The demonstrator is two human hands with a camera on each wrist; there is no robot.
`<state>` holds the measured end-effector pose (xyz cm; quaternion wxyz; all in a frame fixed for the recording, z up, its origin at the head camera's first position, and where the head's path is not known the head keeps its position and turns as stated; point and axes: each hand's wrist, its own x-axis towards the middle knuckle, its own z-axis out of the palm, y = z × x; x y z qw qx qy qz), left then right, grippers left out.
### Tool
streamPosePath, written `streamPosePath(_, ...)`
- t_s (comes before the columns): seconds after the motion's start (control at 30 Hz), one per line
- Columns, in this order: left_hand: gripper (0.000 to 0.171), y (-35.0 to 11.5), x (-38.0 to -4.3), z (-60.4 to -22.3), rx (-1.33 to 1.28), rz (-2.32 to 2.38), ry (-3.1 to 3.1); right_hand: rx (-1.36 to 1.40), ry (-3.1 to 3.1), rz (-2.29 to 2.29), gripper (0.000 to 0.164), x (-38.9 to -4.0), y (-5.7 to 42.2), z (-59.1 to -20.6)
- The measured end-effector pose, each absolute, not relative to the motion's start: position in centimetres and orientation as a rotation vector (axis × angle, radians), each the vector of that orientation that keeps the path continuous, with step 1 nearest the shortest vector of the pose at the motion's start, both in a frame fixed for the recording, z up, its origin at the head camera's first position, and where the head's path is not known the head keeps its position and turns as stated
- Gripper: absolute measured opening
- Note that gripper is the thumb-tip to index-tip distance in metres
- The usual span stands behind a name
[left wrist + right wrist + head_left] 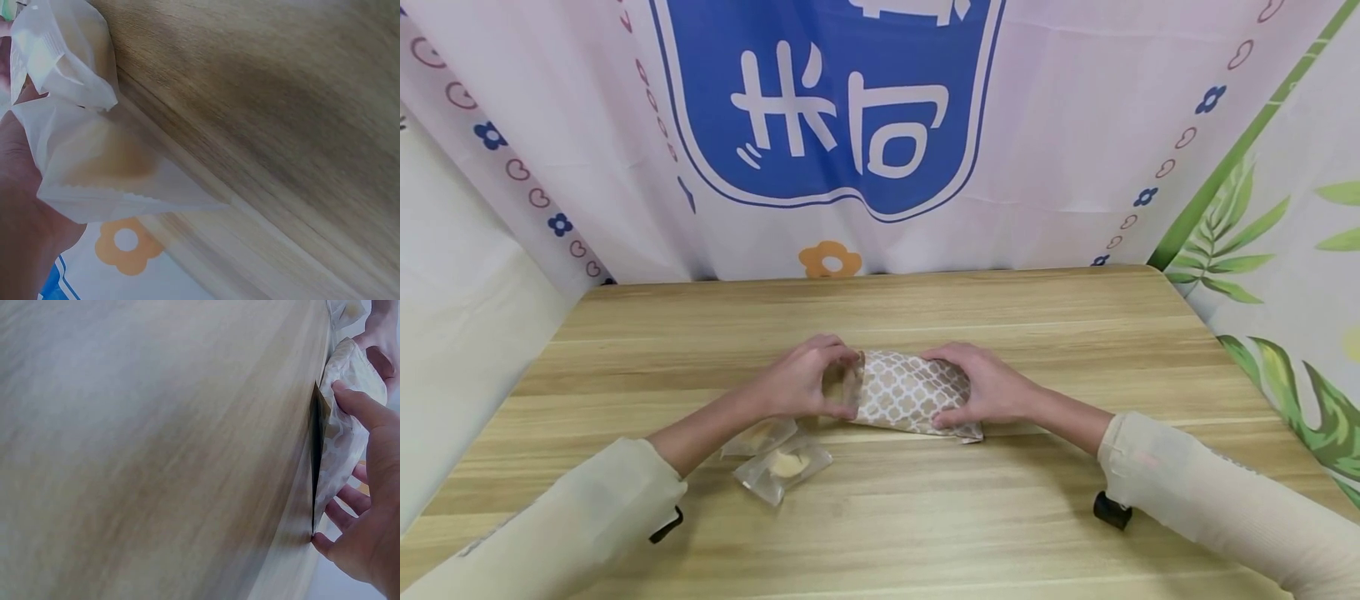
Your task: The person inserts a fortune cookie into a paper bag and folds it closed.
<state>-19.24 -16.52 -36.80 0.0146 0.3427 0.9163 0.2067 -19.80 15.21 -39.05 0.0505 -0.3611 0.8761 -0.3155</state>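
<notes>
A tan paper bag (910, 387) with a white lattice pattern lies on its side across the middle of the table. My left hand (808, 379) grips its left end, fingertips at the far edge and thumb at the near edge. A brownish, see-through patch shows inside that curl. Around the bag's right part my right hand (988, 387) is curled, thumb on the near side and fingers over the far side. In the right wrist view, a dark gap shows along the bag (350, 375) near the right fingers. Below my left wrist lie two clear packets, one (786, 462) holding a pale round pastry.
The wood-grain table (925, 517) ends at the back against a white curtain (1037, 167) with a blue badge and an orange flower. A leaf-patterned cloth (1285, 333) hangs at the right. Behind the near packet, the other packet (760, 435) is partly covered by my left forearm.
</notes>
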Motion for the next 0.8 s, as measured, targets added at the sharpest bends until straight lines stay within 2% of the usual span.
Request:
streamPosePath(0.33, 0.067, -15.93, -19.44, -37.1, 1.051, 0.626, 2.887, -1.092, 2.658, -0.96, 0.091, -19.83, 15.15, -38.98)
streamPosePath(0.6, 0.082, -16.58, -19.23, -36.67, 1.005, 0.659, 2.874, -1.101, 2.658, -0.96, 0.091, -19.78, 15.13, -39.0)
streamPosePath(0.8, 0.08, -16.55, -19.38, -36.86, 1.019, 0.631, 2.864, -1.103, 2.66, -0.964, 0.091, -19.7, 15.11, -38.88)
